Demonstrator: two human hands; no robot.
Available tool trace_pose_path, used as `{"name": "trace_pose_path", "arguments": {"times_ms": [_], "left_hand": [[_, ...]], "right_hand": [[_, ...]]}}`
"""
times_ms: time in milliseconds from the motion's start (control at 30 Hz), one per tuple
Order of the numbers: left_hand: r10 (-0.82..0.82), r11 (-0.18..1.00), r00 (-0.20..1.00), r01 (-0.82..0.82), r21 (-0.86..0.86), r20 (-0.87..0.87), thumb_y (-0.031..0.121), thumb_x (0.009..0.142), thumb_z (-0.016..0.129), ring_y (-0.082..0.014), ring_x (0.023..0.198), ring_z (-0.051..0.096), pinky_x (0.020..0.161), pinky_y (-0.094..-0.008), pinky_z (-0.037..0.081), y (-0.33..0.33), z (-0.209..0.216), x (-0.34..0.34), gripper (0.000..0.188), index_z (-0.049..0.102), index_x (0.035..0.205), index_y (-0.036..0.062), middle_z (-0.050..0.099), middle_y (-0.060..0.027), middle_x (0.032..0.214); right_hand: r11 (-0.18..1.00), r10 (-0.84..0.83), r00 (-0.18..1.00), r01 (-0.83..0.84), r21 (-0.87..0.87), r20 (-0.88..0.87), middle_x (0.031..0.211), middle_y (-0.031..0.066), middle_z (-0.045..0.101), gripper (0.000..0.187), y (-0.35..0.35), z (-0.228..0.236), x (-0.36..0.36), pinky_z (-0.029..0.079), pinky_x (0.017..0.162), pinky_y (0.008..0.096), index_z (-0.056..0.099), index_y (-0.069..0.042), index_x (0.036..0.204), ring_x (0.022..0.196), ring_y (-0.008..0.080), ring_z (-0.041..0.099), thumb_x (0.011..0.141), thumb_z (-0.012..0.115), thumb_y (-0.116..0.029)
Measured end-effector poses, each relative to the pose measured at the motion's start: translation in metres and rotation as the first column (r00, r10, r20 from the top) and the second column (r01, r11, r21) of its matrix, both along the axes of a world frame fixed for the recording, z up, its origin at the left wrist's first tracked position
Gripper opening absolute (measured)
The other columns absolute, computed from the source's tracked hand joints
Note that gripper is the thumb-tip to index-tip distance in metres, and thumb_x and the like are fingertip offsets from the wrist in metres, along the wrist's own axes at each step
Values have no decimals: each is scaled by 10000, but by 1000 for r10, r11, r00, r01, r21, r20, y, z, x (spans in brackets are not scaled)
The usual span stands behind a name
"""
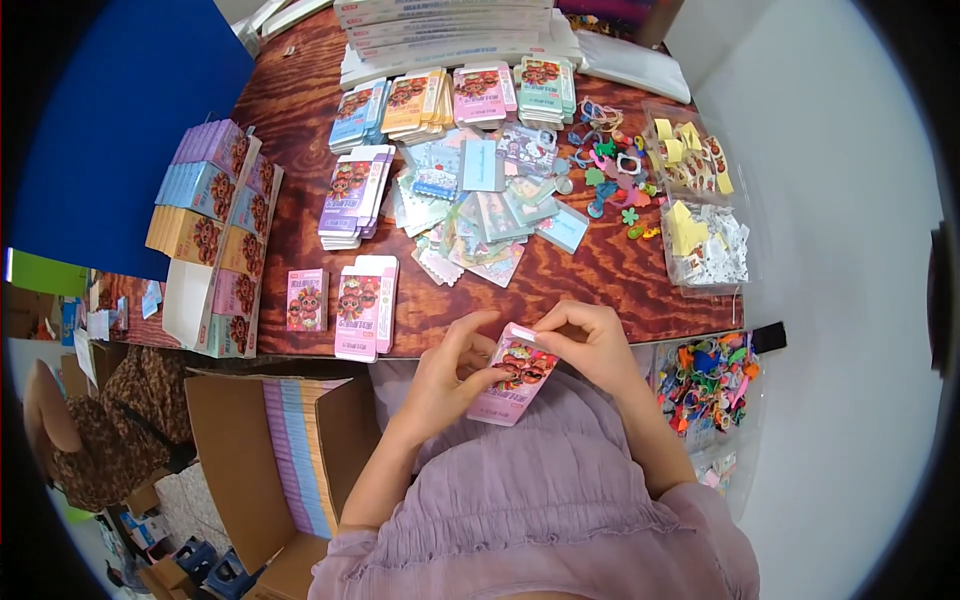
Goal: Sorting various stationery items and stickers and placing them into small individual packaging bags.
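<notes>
A small pink card box (510, 385) with a cartoon print is held tilted over my lap, just off the table's front edge. My left hand (450, 375) grips its left side, thumb across the front. At the box's upper end, my right hand (592, 345) is closed with thumb and fingers on the top edge. Left of my hands, on the table, lie flat pink cartons (362, 310) and one folded-up pink box (307, 300). A stack of flat purple cartons (352, 195) is behind them.
Blue, orange, pink (484, 92) and green carton stacks line the back. Glossy cards (485, 210) lie mid-table beside colourful trinkets (620, 175). Clear trays (705, 245) stand at right. Filled boxes (215, 240) pile up at left, above an open cardboard carton (235, 450). Another person (110, 430) is at left.
</notes>
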State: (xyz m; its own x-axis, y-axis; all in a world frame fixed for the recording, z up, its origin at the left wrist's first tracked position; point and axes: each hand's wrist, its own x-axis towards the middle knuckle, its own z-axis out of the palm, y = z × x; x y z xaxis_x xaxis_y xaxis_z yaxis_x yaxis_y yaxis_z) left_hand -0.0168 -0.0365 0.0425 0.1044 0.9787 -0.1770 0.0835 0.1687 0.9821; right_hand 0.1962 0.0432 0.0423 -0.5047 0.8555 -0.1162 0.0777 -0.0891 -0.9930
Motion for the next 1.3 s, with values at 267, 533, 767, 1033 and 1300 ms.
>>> {"name": "trace_pose_path", "arguments": {"times_ms": [267,533,767,1033,1300], "left_hand": [[11,1000,1000,-11,8,15,-33,843,738,-103,783,637,680,-246,506,3,-1,-1,575,505,1362,48,643,-74,957],[-137,967,950,189,169,-280,-52,852,722,-93,882,618,743,-240,519,12,-6,-12,551,527,1363,20,623,-45,1019],[87,989,918,-31,-148,388,73,1002,528,-176,1176,597,979,-298,481,20,-18,-23,576,310,1531,6,588,-128,1341],[281,929,913,-336,153,297,34,795,785,-248,1319,466,1080,-375,427,27,-23,-2,845,267,1461,-1,386,-152,1493],[284,953,944,-259,155,-166,202,714,870,-271,1132,582,922,-381,512,28,-15,-7,827,449,1405,34,533,-123,1250]], "right_hand": [[991,107,992,-112,78,62,933,55,660,102,5,-3,3,510,738,232,707,34,969,885,101,643,869,690,40],[931,107,993,-121,346,59,1052,111,674,165,-3,-5,2,530,759,248,713,27,1025,948,146,651,862,689,24],[899,-242,930,109,-425,-275,946,79,691,118,10,-28,-7,581,707,274,622,-7,1041,798,146,692,933,652,-43],[957,31,981,-84,-277,-191,881,73,685,156,52,-51,-52,554,612,251,660,-16,985,730,132,666,970,636,-170],[712,-375,724,-175,680,579,1107,174,651,372,216,-59,-79,527,846,445,618,-57,1181,997,365,657,823,693,-123]]}}
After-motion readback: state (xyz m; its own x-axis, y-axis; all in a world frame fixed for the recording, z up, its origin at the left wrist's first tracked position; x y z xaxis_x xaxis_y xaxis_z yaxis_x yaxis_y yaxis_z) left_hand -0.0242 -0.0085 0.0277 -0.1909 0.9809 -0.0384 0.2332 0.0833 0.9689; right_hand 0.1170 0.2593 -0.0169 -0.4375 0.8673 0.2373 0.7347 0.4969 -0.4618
